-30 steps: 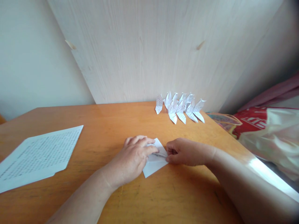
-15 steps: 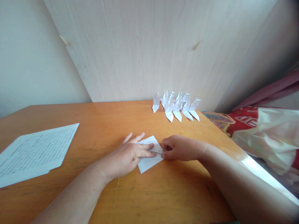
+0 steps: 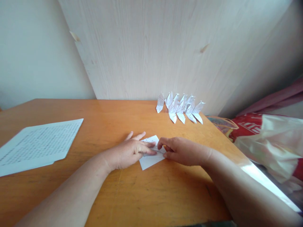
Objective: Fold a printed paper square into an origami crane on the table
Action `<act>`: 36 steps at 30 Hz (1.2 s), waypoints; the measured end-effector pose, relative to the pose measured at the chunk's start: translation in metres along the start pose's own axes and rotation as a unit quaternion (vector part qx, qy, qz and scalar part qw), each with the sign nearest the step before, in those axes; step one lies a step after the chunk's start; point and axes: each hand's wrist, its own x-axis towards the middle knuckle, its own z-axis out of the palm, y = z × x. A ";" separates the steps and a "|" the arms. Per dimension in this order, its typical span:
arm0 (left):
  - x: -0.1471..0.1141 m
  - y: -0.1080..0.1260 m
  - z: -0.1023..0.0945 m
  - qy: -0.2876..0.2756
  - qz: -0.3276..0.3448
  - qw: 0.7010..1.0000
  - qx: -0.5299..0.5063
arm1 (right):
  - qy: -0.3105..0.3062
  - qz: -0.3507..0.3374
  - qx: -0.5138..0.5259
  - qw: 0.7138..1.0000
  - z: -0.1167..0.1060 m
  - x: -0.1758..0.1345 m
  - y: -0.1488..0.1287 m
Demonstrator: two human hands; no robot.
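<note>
My left hand point(image 3: 127, 153) lies on the folded paper point(image 3: 149, 163), fingers spread. Right hand point(image 3: 183, 151): thumb and index at its right corner, pinch unclear. Folded paper figures point(image 3: 172, 116) clustered at table point(image 3: 111, 118) back right; printed sheets point(image 3: 44, 143) left, slightly misaligned.

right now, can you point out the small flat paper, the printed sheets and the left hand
Small flat paper point(image 3: 150, 160): head view, its bare near part.
Printed sheets point(image 3: 44, 142): head view, middle of the top sheet.
Left hand point(image 3: 129, 152): head view, back of the hand.
</note>
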 end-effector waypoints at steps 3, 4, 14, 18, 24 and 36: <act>0.000 0.000 0.000 0.007 -0.002 1.000 -0.007 | -0.005 -0.008 -0.001 1.000 0.000 0.001 0.000; 0.000 -0.001 0.001 0.009 -0.001 1.000 -0.010 | -0.004 -0.010 -0.002 1.000 0.000 0.001 0.000; 0.002 -0.003 0.002 0.016 0.008 1.000 -0.021 | -0.009 -0.015 0.025 1.000 0.000 0.002 0.004; 0.001 -0.005 0.001 0.007 -0.004 1.000 -0.024 | -0.033 -0.007 0.050 0.998 0.001 0.005 0.009; 0.000 -0.002 0.001 0.003 -0.027 0.999 -0.031 | -0.044 -0.003 0.053 0.998 -0.001 0.006 0.011; 0.001 0.000 0.001 0.018 -0.017 0.999 -0.049 | 0.024 0.005 -0.028 0.999 -0.012 -0.011 -0.008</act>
